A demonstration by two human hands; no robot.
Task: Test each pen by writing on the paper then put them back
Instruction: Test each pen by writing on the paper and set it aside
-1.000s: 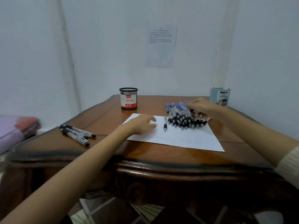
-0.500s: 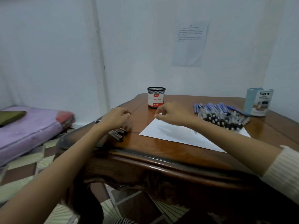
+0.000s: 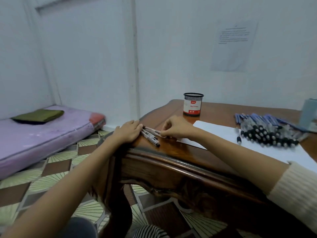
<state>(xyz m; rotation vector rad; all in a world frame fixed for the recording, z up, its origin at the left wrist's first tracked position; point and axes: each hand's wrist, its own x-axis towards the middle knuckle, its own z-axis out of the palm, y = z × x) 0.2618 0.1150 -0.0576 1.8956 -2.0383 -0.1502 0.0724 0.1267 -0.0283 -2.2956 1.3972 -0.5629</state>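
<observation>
Left of and nearer than the black mesh pen cup with the red-and-white label [image 3: 193, 104], a small group of white-barrelled pens with black caps [image 3: 151, 136] lies on the dark carved wooden table [image 3: 171, 163], close to its rounded corner. The left hand [image 3: 128, 133] rests flat on that corner, farther left of the cup. Its fingers are straight and together, the fingertips touch the back ends of the group, and it grips nothing. The right hand [image 3: 176, 127] sits just in front of the cup with fingers curled, thumb and fingertips pinching the farthest pen [image 3: 153, 130] of the group. Whether that pen is lifted off the wood I cannot tell.

Right of the cup and nearer, a white sheet of paper [image 3: 221, 133] lies flat on the table. A single black-capped pen [image 3: 239, 139] lies on the sheet. Farther right of the cup, a large heap of clear pens with black caps [image 3: 267, 135] covers part of the sheet, with a row of blue-capped pens [image 3: 257, 117] behind it. Far right of the cup, a pale blue container [image 3: 308, 114] stands at the frame's edge, blurred.

Far left of the cup, below table height, a purple mattress [image 3: 42, 134] lies on the patterned tiled floor [image 3: 56, 160], with a folded olive-green cloth [image 3: 38, 115] on it. Above and right of the cup, a printed paper notice [image 3: 233, 47] hangs on the white wall.
</observation>
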